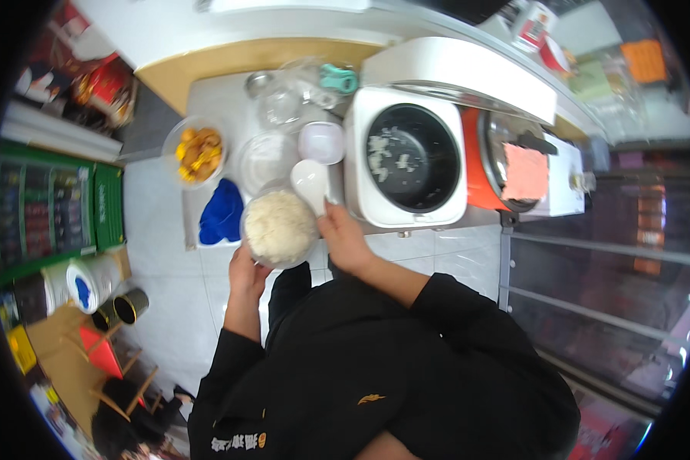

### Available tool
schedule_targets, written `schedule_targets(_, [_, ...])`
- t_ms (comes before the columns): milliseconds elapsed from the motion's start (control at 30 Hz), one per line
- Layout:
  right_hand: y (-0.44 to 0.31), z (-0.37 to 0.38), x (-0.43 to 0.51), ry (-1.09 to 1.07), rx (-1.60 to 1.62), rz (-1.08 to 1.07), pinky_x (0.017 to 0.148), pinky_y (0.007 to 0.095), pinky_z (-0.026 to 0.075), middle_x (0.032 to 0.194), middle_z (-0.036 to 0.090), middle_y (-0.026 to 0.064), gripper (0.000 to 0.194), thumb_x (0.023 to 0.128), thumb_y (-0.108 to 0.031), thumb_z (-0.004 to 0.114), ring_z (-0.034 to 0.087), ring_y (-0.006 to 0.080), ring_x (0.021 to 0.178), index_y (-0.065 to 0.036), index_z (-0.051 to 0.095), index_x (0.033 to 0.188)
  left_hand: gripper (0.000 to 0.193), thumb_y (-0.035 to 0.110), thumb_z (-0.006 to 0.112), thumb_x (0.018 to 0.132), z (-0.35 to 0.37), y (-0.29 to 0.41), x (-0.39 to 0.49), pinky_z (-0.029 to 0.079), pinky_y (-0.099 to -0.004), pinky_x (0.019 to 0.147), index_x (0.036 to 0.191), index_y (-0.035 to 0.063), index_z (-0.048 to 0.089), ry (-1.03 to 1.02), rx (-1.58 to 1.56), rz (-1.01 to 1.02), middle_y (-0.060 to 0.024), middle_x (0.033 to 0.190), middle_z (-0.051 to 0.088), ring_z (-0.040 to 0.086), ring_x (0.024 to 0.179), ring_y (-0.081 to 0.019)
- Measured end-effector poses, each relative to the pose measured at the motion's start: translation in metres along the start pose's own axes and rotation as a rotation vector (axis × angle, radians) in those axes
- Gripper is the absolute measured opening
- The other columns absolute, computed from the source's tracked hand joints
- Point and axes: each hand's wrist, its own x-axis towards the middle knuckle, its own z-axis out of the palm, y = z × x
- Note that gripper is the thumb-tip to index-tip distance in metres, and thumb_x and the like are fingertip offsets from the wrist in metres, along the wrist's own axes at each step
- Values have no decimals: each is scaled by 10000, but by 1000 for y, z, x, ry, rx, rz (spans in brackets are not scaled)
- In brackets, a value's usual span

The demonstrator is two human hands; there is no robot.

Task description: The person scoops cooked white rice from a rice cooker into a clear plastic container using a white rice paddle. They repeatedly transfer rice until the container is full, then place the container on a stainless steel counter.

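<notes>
My left hand (245, 270) holds a clear plastic bowl from below and the side, and cooked white rice (280, 227) fills it to the top. In my right hand (346, 238) is a white rice paddle (309, 179), its broad head over the far right rim of the bowl. A white rice cooker (353, 167) stands to the right with its lid (460, 75) raised. Only scattered rice clings inside its dark inner pot (425, 172). On the left, another clear bowl (172, 146) contains yellow and brown food pieces (198, 152).
A blue cloth (222, 213) lies left of the rice bowl. Behind are a small pale container (322, 142), a clear round lid or bowl (267, 158) and a teal-handled tool (339, 79). An orange pot (476, 167) stands right of the cooker. A person (121, 425) is at lower left.
</notes>
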Motion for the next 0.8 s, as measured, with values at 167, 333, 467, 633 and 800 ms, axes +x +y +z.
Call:
schedule_targets(167, [-50, -67, -54, -24, 116, 56, 894, 448, 547, 1061, 675, 202, 260, 1064, -231, 623, 682, 388, 1045, 15, 587, 1141, 512, 282, 601, 1062, 2, 1, -8, 606, -501, 999, 1454, -32, 502, 28, -32, -40, -216, 1410, 593, 649, 1248, -391])
schedule_targets(333, [-74, -191, -17, 236, -486, -60, 724, 495, 566, 866, 694, 217, 211, 1031, -203, 622, 725, 387, 803, 5, 637, 1066, 488, 273, 594, 1064, 4, -1, -4, 598, -505, 1003, 1440, -26, 512, -37, -8, -91, -226, 1384, 607, 665, 1216, -402])
schedule_targets(467, [-62, -245, 44, 27, -1047, 92, 816, 538, 585, 968, 735, 279, 243, 950, -159, 644, 735, 441, 950, 27, 704, 1094, 474, 291, 595, 1069, 3, -8, -4, 603, -489, 979, 1426, -13, 528, -48, -16, -90, -217, 1362, 621, 688, 1163, -381])
schedule_targets(633, [-35, -246, 100, -368, -1253, 137, 877, 523, 589, 1012, 746, 291, 250, 900, -145, 651, 728, 456, 1020, 27, 771, 1038, 433, 317, 590, 1081, -3, -22, -13, 609, -482, 936, 1375, 1, 557, -57, -36, -68, -195, 1282, 653, 706, 1087, -351])
schedule_targets(800, [-15, -245, 116, -211, -927, -39, 897, 515, 587, 1006, 755, 277, 225, 878, -146, 664, 734, 443, 1018, 30, 773, 964, 364, 347, 580, 1093, -14, -51, -26, 618, -496, 900, 1232, 11, 602, 8, -36, -138, -185, 1189, 682, 710, 1059, -362])
